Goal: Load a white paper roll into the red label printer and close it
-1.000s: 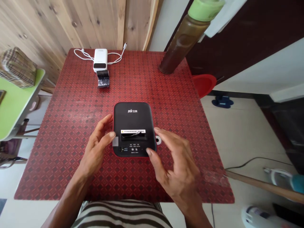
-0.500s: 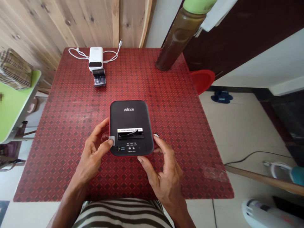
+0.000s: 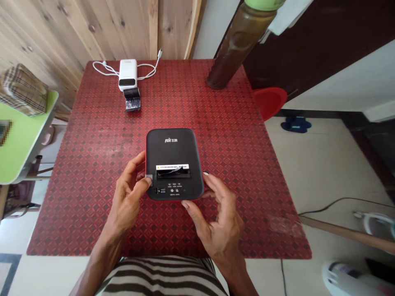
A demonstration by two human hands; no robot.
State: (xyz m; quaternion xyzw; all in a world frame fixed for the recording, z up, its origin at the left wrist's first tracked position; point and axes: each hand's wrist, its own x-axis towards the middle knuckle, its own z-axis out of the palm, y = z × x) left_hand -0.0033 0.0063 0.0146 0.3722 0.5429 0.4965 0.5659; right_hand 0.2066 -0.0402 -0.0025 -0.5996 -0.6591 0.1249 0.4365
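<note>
A black-topped receipt printer with red sides point(image 3: 171, 152) lies on the red patterned table point(image 3: 101, 197), its paper slot and small buttons facing up. A white warning strip runs along the slot, and a dark curled piece shows in it. My left hand point(image 3: 128, 193) grips the printer's left side, thumb pressed on the grey tab point(image 3: 149, 179) and fingers down the side. Curled round the front right corner, my right hand point(image 3: 216, 213) has its thumb at the front edge and its fingers at the right side, partly hidden.
Toward the back left stands a white device point(image 3: 128, 73) with a white cable and a dark strip hanging from it. A tall brown bottle with a green lid point(image 3: 237, 45) is at the back right. Beside the table are a red stool point(image 3: 271, 100) and a green table point(image 3: 24, 139).
The whole view has shifted slightly, so things appear a little further right. Both hands keep the same hold on the printer.
</note>
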